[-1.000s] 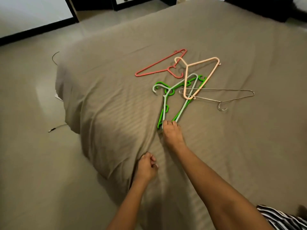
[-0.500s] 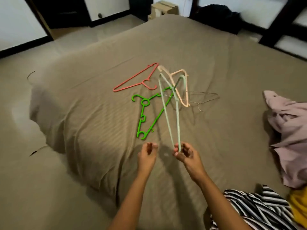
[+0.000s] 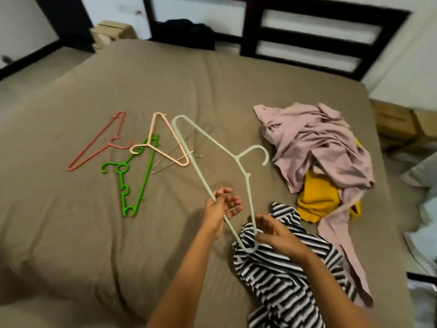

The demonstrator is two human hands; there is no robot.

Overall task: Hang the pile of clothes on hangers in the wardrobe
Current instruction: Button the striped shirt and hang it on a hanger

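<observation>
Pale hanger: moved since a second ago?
Yes. The pale hanger lay across the green hanger; now the right hand holds it up, right of the green one, by the striped garment.

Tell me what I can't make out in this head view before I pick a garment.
Wardrobe: outside the head view entirely.
Striped garment: cut off by the bottom edge, partly covered by the right hand and forearm.
Yellow garment: mostly buried under the pink garment.
Wire hanger: thin, partly under the peach hanger.
Left hand: motion blur hides whether its thumb pinches the pale green hanger.
</observation>
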